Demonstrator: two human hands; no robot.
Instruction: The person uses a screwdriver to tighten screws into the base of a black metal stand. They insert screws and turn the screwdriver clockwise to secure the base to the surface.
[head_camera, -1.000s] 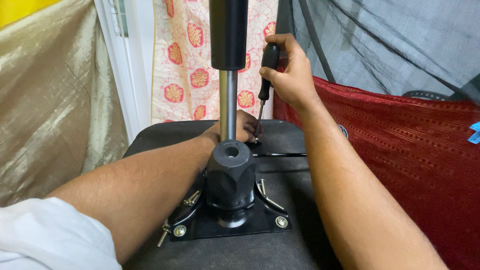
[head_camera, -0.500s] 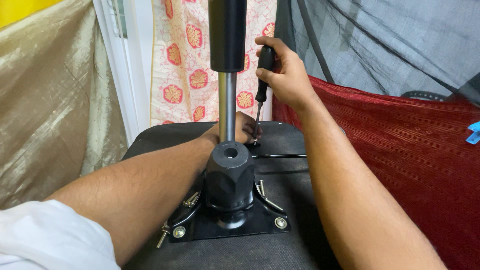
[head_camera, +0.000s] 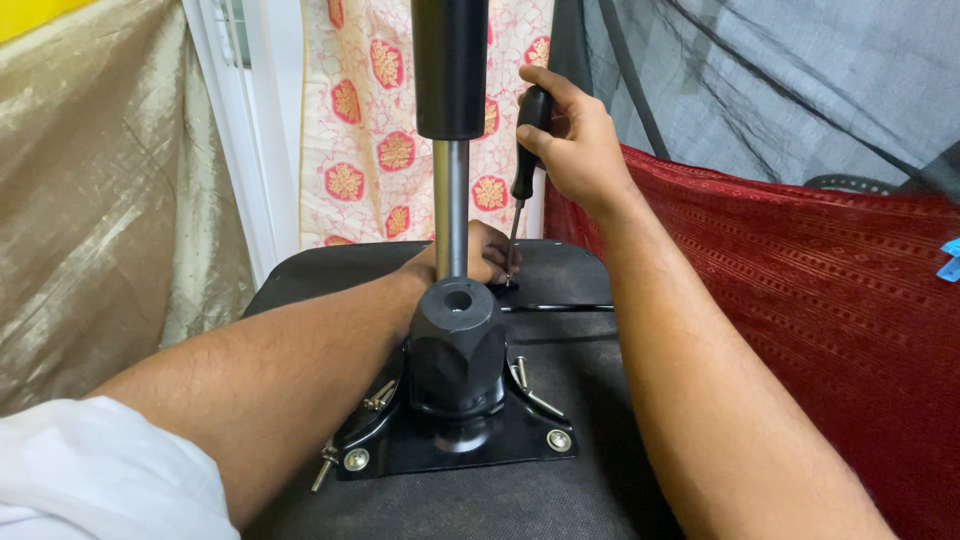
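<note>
At centre frame, the right hand (head_camera: 575, 150) is wrapped tight around the black handle of a thin-shafted screwdriver (head_camera: 520, 190), held near upright with the tip down on the black padded seat underside (head_camera: 580, 400). The left hand (head_camera: 480, 255) rests just beside that tip, fingers curled; whether it pinches anything I cannot tell, since the chrome-and-black gas cylinder column (head_camera: 450, 130) partly hides it. Lower centre: black metal mounting plate (head_camera: 400, 455) with a black plastic hub (head_camera: 457, 345), loose screws (head_camera: 380, 395) lying on the plate
</note>
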